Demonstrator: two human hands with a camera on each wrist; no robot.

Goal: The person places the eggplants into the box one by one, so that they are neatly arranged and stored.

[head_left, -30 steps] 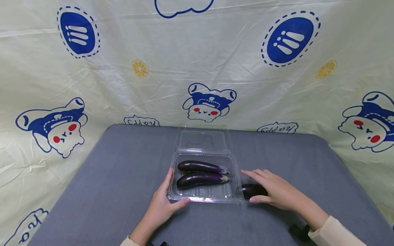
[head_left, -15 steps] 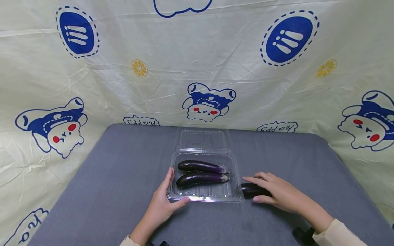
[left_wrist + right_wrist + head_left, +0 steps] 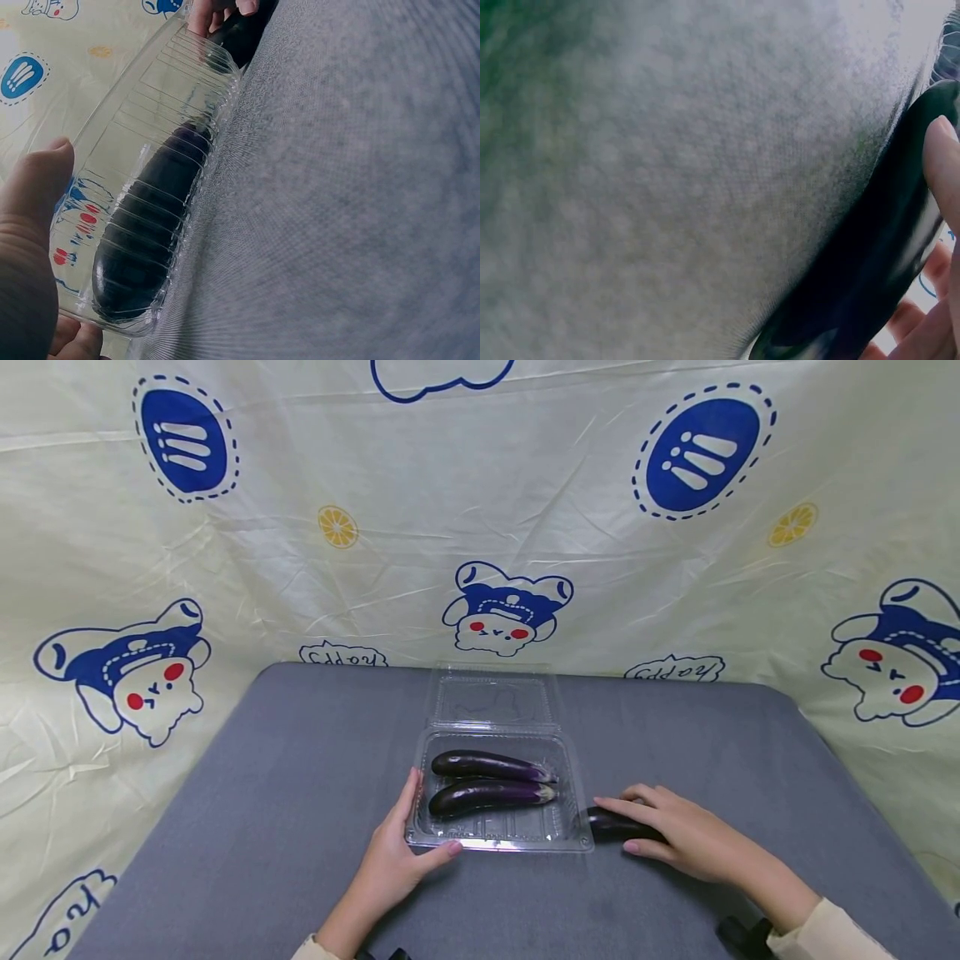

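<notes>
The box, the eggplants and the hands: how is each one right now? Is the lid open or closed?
Box: open.
Lid: folded back.
Far eggplant: lying in the box.
Near eggplant: lying in the box, beside the far one.
Third eggplant: outside the box, partly covered.
Left hand: holding the box's left side.
Right hand: gripping the third eggplant.

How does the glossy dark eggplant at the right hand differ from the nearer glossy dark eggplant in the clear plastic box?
The loose glossy dark eggplant is gripped by the right hand; the nearer dark boxed eggplant is untouched. The loose eggplant is outside the clear plastic box, the boxed eggplant inside. Both are dark, glossy and elongated.
</notes>
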